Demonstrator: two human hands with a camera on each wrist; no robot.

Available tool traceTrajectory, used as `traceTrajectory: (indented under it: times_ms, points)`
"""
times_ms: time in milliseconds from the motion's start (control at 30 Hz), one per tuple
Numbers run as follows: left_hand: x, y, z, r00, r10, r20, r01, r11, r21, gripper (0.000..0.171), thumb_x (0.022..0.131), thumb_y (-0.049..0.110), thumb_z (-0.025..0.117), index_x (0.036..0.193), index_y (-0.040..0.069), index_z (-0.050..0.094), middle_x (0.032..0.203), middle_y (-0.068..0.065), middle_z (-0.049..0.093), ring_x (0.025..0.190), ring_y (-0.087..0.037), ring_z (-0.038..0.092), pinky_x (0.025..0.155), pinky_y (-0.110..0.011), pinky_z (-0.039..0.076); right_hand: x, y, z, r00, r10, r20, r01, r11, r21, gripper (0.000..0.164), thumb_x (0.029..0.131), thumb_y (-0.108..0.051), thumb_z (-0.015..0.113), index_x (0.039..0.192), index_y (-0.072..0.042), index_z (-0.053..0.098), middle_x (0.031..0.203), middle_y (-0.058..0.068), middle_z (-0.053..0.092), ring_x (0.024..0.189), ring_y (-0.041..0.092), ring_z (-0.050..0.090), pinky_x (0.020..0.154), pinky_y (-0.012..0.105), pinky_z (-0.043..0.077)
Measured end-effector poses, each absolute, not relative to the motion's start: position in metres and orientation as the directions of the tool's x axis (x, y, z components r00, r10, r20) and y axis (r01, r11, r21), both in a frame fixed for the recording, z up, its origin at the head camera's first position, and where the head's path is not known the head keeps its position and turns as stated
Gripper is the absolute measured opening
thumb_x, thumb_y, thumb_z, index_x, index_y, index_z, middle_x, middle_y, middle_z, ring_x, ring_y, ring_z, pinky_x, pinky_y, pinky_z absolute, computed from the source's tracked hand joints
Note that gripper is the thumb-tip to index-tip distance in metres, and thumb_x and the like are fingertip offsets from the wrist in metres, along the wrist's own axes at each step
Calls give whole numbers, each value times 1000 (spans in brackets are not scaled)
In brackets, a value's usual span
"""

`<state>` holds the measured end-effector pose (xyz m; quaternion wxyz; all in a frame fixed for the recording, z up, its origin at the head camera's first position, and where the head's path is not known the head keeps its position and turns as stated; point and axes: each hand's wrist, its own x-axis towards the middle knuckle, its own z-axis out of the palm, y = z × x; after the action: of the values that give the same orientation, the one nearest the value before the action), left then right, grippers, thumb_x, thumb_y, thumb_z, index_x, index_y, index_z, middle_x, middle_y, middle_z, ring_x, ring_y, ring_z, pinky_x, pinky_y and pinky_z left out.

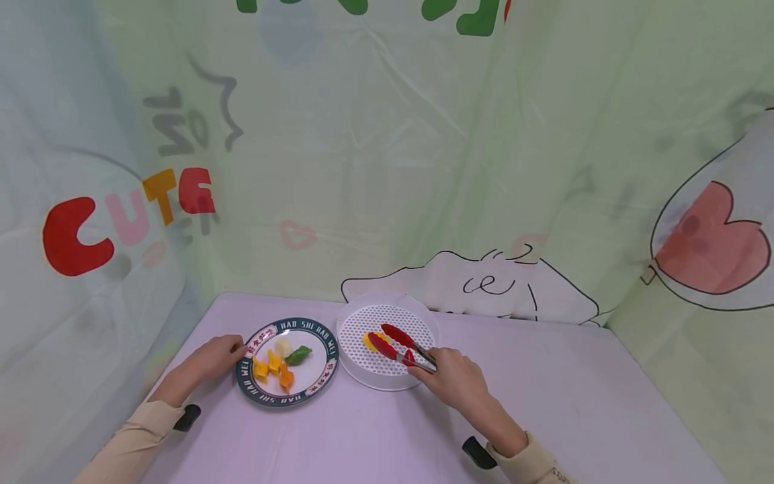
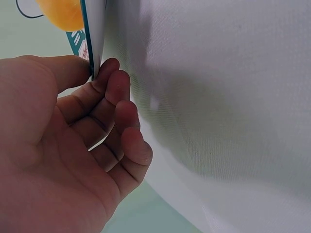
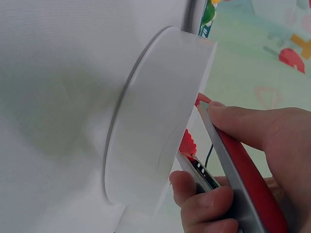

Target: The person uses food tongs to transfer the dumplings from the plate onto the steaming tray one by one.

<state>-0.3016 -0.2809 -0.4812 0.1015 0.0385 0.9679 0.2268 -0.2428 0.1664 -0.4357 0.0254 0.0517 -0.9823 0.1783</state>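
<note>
My left hand [image 1: 219, 356] pinches the near-left rim of a round plate [image 1: 314, 371], thumb above and fingers beneath, as the left wrist view shows. On the plate lie small dumpling-like pieces: a white one [image 1: 282, 347], a green one [image 1: 299, 355], an orange one [image 1: 286, 379] and two yellow ones [image 1: 275, 361]. In my right hand [image 1: 455, 380] are metal tongs [image 3: 252, 187] with red tips, their arms apart. Those tips reach into a white round steamer tray [image 1: 387, 382] with a perforated base, around a yellow piece [image 1: 367, 341] lying there, partly hidden by them.
Plate and steamer tray stand side by side on a table with a pale lilac cloth [image 1: 544, 390]. Behind and at both sides hang pale green printed curtains [image 1: 363, 168], close to the table's back edge.
</note>
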Motion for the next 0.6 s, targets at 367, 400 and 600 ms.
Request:
traceTrajectory:
  times_ms: [367, 400, 600]
  points:
    - [-301, -280, -480, -978, 109, -180, 18, 894, 447, 22, 101, 20, 57, 104, -1, 62, 83, -7, 57, 79, -20, 53, 70, -31, 46, -228, 145, -427, -991, -92, 98, -122, 924, -362, 76, 79, -59, 77, 129, -4, 63, 103, 7, 67, 82, 16, 57, 69, 33, 53]
    - [-300, -280, -479, -977, 107, -183, 14, 893, 450, 22, 101, 20, 57, 104, -1, 62, 83, -8, 57, 79, -21, 53, 70, -31, 47, -224, 140, -426, -990, -104, 97, -133, 918, -374, 77, 78, -59, 77, 130, -4, 62, 103, 8, 67, 82, 16, 57, 69, 33, 54]
    - [-299, -278, -477, -977, 107, -185, 10, 889, 458, 22, 101, 20, 56, 104, -1, 62, 83, -8, 56, 80, -21, 53, 70, -31, 46, -202, 110, -418, -979, -196, 47, -198, 886, -420, 86, 75, -62, 78, 136, -6, 56, 107, 9, 65, 81, 16, 58, 66, 30, 55]
